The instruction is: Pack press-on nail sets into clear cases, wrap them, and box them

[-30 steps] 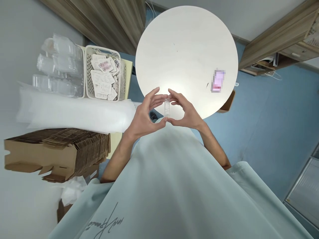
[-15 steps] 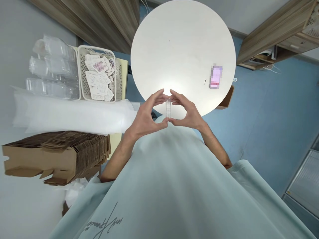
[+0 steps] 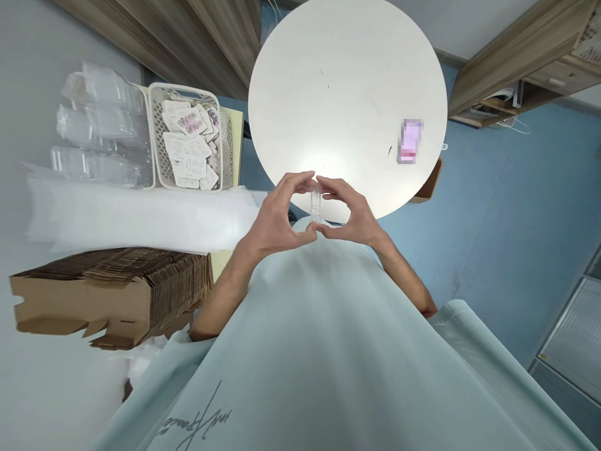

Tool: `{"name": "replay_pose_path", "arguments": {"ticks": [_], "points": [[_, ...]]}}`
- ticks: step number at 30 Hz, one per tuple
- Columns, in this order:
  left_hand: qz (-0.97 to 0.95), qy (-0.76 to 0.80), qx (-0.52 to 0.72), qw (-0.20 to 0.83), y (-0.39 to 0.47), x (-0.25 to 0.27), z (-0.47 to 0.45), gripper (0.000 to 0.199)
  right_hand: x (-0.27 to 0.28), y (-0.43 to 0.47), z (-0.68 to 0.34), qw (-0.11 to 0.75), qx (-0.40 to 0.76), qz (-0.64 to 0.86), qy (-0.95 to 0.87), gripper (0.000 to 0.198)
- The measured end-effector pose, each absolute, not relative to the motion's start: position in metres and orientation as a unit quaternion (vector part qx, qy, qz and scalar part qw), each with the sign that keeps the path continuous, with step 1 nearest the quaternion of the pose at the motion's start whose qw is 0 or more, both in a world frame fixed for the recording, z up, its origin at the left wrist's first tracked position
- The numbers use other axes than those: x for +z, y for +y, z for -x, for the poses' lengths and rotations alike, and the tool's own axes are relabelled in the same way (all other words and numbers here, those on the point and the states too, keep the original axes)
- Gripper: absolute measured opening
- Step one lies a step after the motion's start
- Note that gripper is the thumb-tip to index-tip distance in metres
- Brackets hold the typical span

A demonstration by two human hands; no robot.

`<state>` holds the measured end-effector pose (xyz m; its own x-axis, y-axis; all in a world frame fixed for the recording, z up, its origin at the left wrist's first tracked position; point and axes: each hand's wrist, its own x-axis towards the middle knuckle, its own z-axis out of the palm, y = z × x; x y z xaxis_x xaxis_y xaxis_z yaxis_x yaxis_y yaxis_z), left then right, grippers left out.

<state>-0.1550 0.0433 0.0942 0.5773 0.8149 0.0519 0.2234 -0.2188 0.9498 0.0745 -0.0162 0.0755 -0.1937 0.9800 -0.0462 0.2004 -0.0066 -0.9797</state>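
A small clear plastic container [image 3: 316, 207], looking narrow and ribbed from above, is held between my two hands at the near edge of the round white table [image 3: 347, 75]. My left hand [image 3: 277, 216] grips it from the left, fingertips at its far end and thumb at its near end. On the other side my right hand [image 3: 357, 213] mirrors this grip, its fingers and thumb curved round an open gap. The thumbs nearly meet at the container's near end. What exactly the container is cannot be made out.
To the left, a white basket [image 3: 226, 150] holds printed cards, beside stacked clear plastic containers [image 3: 101, 125]. Below them lie white sheets or sleeves [image 3: 141, 219] and a stack of folded cardboard [image 3: 94, 300]. A blurred pink-purple item [image 3: 410, 141] rests on the table's right side.
The hands keep their grip on the clear container, with my fingertips slightly shifted. The whole view has moved a little.
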Motion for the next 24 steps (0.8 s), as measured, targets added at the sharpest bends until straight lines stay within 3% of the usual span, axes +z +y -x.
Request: {"name": "replay_pose_path", "arguments": {"ticks": [9,24], "points": [[-0.726,0.347,0.283,0.521,0.033,0.084,0.156,0.081,0.068,-0.027,-0.068,0.374,0.51,0.505,-0.587,0.095],[-0.676,0.339,0.288,0.587,0.021,0.07,0.169,0.089,0.065,-0.049,-0.065,0.398,0.572,0.509,-0.505,0.1]]}}
